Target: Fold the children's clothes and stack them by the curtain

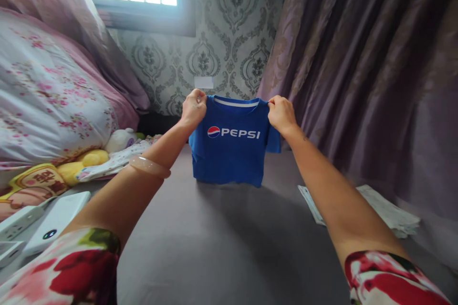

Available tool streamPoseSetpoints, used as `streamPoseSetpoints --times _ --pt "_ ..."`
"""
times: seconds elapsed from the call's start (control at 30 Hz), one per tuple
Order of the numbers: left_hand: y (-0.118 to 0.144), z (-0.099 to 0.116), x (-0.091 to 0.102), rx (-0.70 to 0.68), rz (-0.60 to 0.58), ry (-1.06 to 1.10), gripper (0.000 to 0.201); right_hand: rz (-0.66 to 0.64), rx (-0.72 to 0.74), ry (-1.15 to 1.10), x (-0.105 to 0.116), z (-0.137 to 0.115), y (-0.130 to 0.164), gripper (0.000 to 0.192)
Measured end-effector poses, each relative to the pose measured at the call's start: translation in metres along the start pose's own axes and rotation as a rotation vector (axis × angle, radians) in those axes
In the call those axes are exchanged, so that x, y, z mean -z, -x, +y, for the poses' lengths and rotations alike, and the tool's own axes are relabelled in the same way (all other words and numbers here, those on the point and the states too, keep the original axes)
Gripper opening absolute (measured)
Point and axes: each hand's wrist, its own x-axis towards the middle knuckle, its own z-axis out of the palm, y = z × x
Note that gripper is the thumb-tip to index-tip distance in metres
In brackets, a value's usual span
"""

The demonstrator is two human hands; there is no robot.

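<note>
A small blue T-shirt with a white PEPSI logo hangs upright in front of me, its front facing me. My left hand pinches its left shoulder and my right hand pinches its right shoulder, both arms stretched out. The shirt's hem just touches the grey bed surface. A pale bangle sits on my left forearm.
A floral quilt is piled at the left, with plush toys, a white power bank and a power strip below it. Folded white cloth lies at the right by the purple curtain. Patterned wall and window behind.
</note>
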Motion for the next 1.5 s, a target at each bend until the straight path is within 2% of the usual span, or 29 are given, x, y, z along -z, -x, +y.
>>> streamPoseSetpoints --times 0.2,0.33,0.5,0.6,0.73,0.83,0.9,0.97,1.03,1.13,1.2,1.27,1.33,1.37,1.4,1.5 --pt "0.024 0.020 0.006 -0.085 0.131 -0.054 0.015 0.065 -0.006 0.141 0.006 -0.022 0.023 0.040" --pt "0.041 0.032 0.026 -0.209 0.156 -0.124 0.020 0.047 0.015 0.220 0.016 -0.024 0.036 0.040" --pt "0.063 0.046 0.079 -0.387 0.096 -0.329 0.023 0.024 0.125 0.267 0.050 -0.017 0.058 0.041" --pt "0.074 0.052 0.118 -0.478 0.089 -0.485 0.027 0.001 0.202 0.224 0.085 -0.022 0.073 0.036" --pt "0.079 0.068 0.167 -0.579 0.163 -0.611 0.032 0.016 0.339 0.128 0.132 -0.037 0.082 0.033" --pt "0.071 0.086 0.191 -0.677 0.152 -0.597 0.032 -0.044 0.408 -0.085 0.153 -0.044 0.075 0.028" --pt "0.059 0.092 0.197 -0.695 0.064 -0.535 0.031 -0.152 0.387 -0.220 0.154 -0.044 0.064 0.027" --pt "0.045 0.086 0.191 -0.608 -0.085 -0.440 0.031 -0.312 0.339 -0.321 0.145 -0.040 0.053 0.029" --pt "0.032 0.064 0.176 -0.444 -0.294 -0.309 0.032 -0.509 0.294 -0.372 0.124 -0.031 0.044 0.034" --pt "0.024 0.007 0.135 -0.197 -0.629 -0.134 0.036 -0.777 0.250 -0.340 0.076 -0.008 0.039 0.039" --pt "0.031 -0.040 0.098 -0.132 -0.756 -0.133 0.037 -0.903 0.234 -0.281 0.035 0.013 0.044 0.037" --pt "0.049 -0.089 0.057 -0.109 -0.842 -0.174 0.036 -0.982 0.239 -0.195 -0.010 0.035 0.057 0.029" --pt "0.075 -0.132 0.020 -0.081 -0.904 -0.306 0.032 -1.044 0.230 -0.040 -0.054 0.055 0.078 0.023" --pt "0.089 -0.150 0.004 -0.062 -0.898 -0.388 0.030 -1.032 0.203 0.080 -0.074 0.063 0.090 0.024" --pt "0.103 -0.165 -0.009 -0.046 -0.903 -0.460 0.029 -1.015 0.173 0.200 -0.092 0.071 0.102 0.027" --pt "0.132 -0.192 -0.033 -0.007 -0.920 -0.548 0.031 -1.009 0.130 0.319 -0.131 0.087 0.133 0.033"
